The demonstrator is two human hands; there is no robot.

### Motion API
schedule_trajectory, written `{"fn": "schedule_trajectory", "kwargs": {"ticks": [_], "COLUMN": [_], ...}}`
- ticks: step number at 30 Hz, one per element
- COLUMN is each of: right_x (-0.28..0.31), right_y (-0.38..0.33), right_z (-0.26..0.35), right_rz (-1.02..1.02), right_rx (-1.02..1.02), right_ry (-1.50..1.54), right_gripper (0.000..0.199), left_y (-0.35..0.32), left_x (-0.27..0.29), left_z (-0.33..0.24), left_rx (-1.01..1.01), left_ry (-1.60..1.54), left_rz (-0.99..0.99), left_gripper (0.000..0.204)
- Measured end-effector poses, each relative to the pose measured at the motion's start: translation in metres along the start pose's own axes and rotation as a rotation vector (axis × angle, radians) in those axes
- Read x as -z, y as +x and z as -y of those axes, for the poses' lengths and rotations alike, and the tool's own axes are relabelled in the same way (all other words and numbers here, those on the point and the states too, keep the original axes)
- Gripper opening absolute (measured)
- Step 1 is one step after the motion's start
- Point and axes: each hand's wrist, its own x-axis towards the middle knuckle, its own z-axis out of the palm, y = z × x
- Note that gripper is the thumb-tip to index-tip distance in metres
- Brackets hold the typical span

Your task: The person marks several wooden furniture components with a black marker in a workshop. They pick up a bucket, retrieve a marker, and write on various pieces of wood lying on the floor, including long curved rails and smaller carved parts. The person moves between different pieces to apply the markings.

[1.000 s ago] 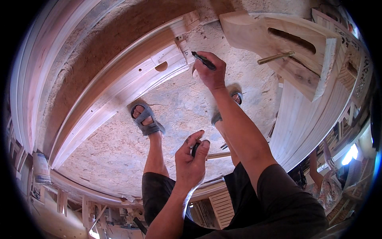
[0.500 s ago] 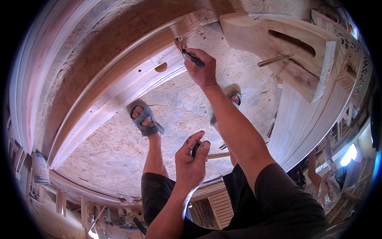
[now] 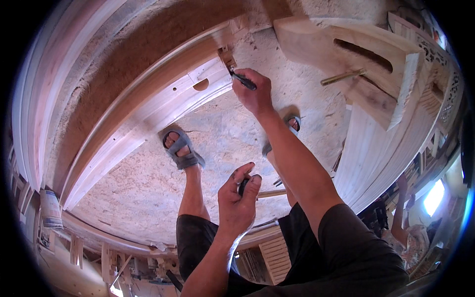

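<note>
My right hand (image 3: 255, 95) is closed around a slim black-handled tool (image 3: 244, 80). Its tip is at the notched end of a long pale wooden piece (image 3: 163, 110); the tip is too small to make out its kind. A half-round cutout (image 3: 200, 85) and a small round hole (image 3: 174, 89) lie in that wood, left of my hand. Lower in the view, my left hand (image 3: 236, 205) is raised between my knees, fingers curled about a small dark object (image 3: 243, 186), mostly hidden by the fingers.
A broad wooden panel (image 3: 307, 44) with a long slot stands at upper right, a brass-coloured rod (image 3: 343, 76) across its edge. My sandalled feet (image 3: 182, 151) are on the dusty floor (image 3: 222, 133). A white can (image 3: 50, 209) stands far left; another person's arm (image 3: 400, 213) shows lower right.
My right hand has drawn slightly down and right with the tool, baring more of the notched wood end. My left hand is still. The other person's arm at lower right has shifted.
</note>
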Motion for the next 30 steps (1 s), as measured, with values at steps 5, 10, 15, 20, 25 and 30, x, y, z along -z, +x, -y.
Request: {"fn": "schedule_trajectory", "kwargs": {"ticks": [5,10,15,20,25,30], "right_x": [0.027,0.08,0.172,0.257,0.288,0.314], "right_y": [-0.022,-0.084,-0.175,-0.209,-0.211,-0.222], "right_z": [-0.002,0.043,0.073,0.185,0.24,0.281], "right_rz": [0.023,0.106,0.157,0.291,0.386,0.507], "right_rx": [-0.164,-0.427,-0.422,-0.425,-0.139,-0.177], "right_ry": [0.096,0.233,0.127,0.08,0.125,0.241], "right_gripper": [0.015,0.014,0.019,0.02,0.02,0.026], "left_y": [0.0,-0.006,-0.036,-0.158,-0.287,-0.393], "left_x": [-0.005,0.005,-0.005,0.01,0.066,0.12], "left_z": [0.0,0.014,0.036,0.017,0.062,0.105], "left_rx": [0.027,-0.007,0.026,-0.053,-0.091,-0.189], "left_ry": [-0.02,-0.029,-0.11,0.024,-0.122,-0.329], "left_rz": [0.001,-0.04,0.054,-0.035,-0.407,-0.631], "left_gripper": [0.033,0.035,0.039,0.04,0.037,0.035]}}
